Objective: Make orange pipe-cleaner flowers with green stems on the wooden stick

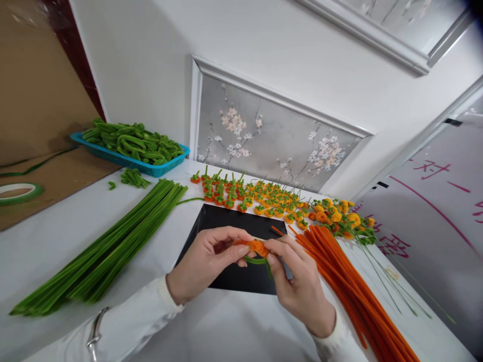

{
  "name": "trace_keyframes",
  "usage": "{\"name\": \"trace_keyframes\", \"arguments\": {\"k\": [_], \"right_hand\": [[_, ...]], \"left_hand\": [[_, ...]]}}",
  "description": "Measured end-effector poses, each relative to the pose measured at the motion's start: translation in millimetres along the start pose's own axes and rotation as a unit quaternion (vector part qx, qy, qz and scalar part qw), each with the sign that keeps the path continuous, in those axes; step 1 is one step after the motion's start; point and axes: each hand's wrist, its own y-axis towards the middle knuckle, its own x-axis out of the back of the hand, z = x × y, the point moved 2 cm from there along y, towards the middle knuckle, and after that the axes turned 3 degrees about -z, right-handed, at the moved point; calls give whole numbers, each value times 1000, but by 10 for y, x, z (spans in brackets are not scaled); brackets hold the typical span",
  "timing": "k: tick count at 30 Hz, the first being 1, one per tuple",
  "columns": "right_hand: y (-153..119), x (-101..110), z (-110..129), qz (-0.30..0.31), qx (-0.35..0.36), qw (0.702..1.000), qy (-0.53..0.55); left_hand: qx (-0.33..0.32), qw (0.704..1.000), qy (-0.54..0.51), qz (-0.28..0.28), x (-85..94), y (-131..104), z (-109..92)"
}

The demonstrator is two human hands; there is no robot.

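Note:
Between my two hands is a coiled orange pipe cleaner [258, 247], held over a black mat [241, 279]. My left hand [213, 256] pinches its left end between thumb and fingers. At the right end, my right hand [296, 279] grips the coil with thumb and forefinger. A green pipe cleaner [255, 260] curves just below the coil and hangs down by my right fingers. How the green piece joins the orange one is hidden by the fingers.
Green pipe cleaners [109, 246] lie left, orange ones [350, 286] right. Behind the mat stand rows of small orange and yellow flower heads [271, 196]. A blue basket [151, 168] holds bent green pieces. Stemmed flowers [339, 216] lie right; a tape roll [20, 193] sits on cardboard.

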Motion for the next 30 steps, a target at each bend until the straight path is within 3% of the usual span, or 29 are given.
{"name": "trace_keyframes", "arguments": {"k": [12, 20, 22, 25, 28, 30], "right_hand": [[-4, 39, 10, -5, 3, 1000, 5], [-17, -28, 0, 72, 21, 997, -21], [-21, -68, -8, 64, 21, 997, -24], [-19, -86, -26, 14, -7, 999, -52], [-14, -106, -3, -33, -6, 995, -99], [-12, -157, 36, -32, 11, 990, -138]], "left_hand": [[-21, 998, 59, -5, -1, 2, -99], [19, 985, 132, 106, 109, 77, -96], [-16, 983, 163, 85, 127, 89, -79], [-74, 976, 202, -19, 131, 80, -32], [-26, 981, 161, -106, 85, 46, 63], [41, 994, 85, -63, 8, 23, 128]]}}
